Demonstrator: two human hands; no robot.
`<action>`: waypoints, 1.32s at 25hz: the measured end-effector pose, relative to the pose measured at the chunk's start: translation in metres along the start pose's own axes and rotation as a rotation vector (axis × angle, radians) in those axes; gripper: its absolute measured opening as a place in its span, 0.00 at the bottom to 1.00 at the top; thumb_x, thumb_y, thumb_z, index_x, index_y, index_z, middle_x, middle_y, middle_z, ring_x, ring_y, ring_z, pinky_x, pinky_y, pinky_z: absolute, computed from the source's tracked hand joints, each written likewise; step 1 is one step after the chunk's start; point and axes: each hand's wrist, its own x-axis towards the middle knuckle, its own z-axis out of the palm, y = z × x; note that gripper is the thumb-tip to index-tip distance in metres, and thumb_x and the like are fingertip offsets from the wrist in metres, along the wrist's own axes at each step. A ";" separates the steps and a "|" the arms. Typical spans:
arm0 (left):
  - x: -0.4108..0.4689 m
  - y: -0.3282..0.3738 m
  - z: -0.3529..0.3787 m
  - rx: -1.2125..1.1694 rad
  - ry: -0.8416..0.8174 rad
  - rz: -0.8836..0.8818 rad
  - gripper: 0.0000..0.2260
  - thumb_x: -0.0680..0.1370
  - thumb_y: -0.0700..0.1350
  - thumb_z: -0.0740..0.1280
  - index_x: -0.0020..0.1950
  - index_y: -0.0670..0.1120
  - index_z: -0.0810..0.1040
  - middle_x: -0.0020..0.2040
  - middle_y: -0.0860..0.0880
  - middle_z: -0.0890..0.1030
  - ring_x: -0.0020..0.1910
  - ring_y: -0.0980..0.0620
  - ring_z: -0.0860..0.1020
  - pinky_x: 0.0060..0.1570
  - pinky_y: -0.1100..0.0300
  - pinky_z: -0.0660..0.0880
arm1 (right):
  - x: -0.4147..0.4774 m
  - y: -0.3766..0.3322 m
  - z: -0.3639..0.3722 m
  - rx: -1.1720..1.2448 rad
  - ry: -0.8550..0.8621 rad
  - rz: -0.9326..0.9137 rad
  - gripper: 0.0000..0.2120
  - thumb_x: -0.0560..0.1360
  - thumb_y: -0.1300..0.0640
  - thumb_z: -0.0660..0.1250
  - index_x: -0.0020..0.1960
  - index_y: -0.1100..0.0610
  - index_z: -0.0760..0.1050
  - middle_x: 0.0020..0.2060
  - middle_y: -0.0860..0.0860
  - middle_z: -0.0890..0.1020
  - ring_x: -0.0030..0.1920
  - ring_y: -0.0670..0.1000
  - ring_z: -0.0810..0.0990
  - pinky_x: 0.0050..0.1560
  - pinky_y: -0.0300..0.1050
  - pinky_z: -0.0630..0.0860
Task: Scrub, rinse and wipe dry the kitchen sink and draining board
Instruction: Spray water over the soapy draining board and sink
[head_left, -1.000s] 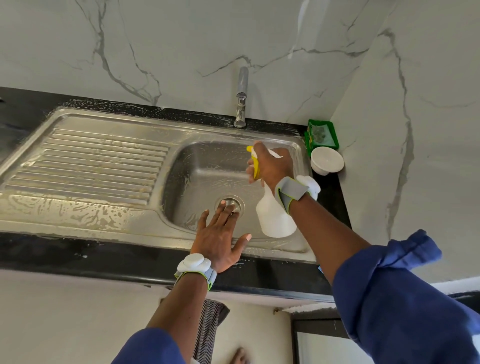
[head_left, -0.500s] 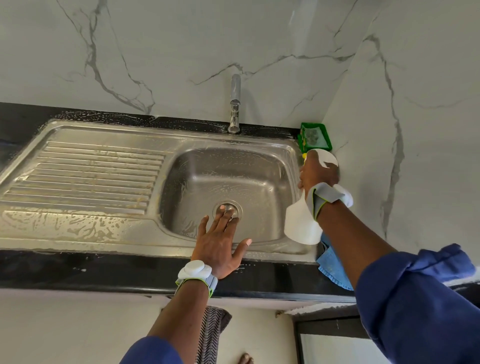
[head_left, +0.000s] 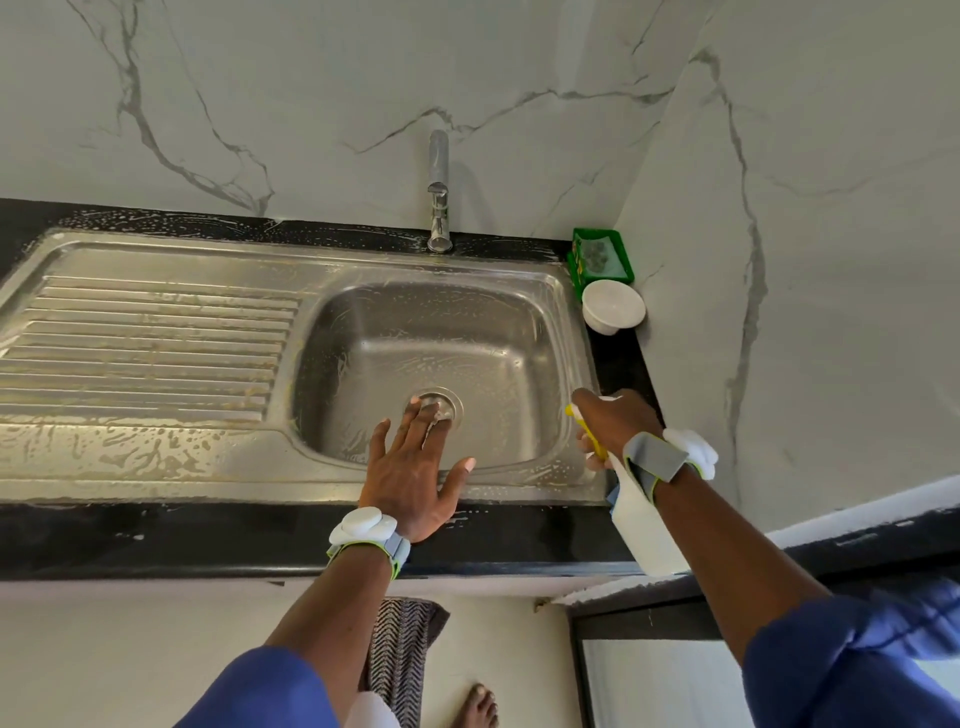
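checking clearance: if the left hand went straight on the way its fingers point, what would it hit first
Likely the drain strainer, which the straight fingers of the left hand overlap. Depth is unclear: if the hand hovers higher, the back wall of the sink basin below the tap comes first.

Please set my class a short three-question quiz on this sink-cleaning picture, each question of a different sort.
1. True or false: the right hand grips the spray bottle.
2. What stands beside the green tray? A) white bowl B) sponge C) mug
3. Fill in: the open left hand reaches over the sink toward its ____.
Key: 1 true; 2 A; 3 drain.
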 end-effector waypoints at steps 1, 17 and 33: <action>-0.001 0.001 -0.002 -0.006 0.021 -0.018 0.31 0.82 0.66 0.48 0.78 0.49 0.68 0.82 0.48 0.63 0.84 0.47 0.52 0.79 0.38 0.51 | -0.001 0.000 0.006 0.014 -0.031 -0.001 0.17 0.71 0.49 0.68 0.43 0.65 0.82 0.29 0.56 0.82 0.26 0.55 0.79 0.29 0.49 0.78; -0.004 -0.108 -0.035 0.065 -0.008 -0.196 0.32 0.81 0.68 0.52 0.76 0.49 0.69 0.82 0.47 0.62 0.84 0.47 0.51 0.77 0.33 0.48 | 0.036 -0.085 0.197 -0.362 -0.167 -0.216 0.25 0.62 0.32 0.65 0.41 0.54 0.76 0.32 0.52 0.85 0.33 0.59 0.84 0.37 0.58 0.84; -0.002 -0.110 -0.041 0.033 -0.107 -0.211 0.36 0.81 0.70 0.41 0.78 0.51 0.66 0.84 0.49 0.57 0.84 0.49 0.45 0.78 0.34 0.43 | 0.092 -0.126 0.145 -1.022 -0.013 -0.367 0.20 0.74 0.38 0.63 0.39 0.53 0.78 0.38 0.53 0.82 0.39 0.58 0.81 0.41 0.45 0.76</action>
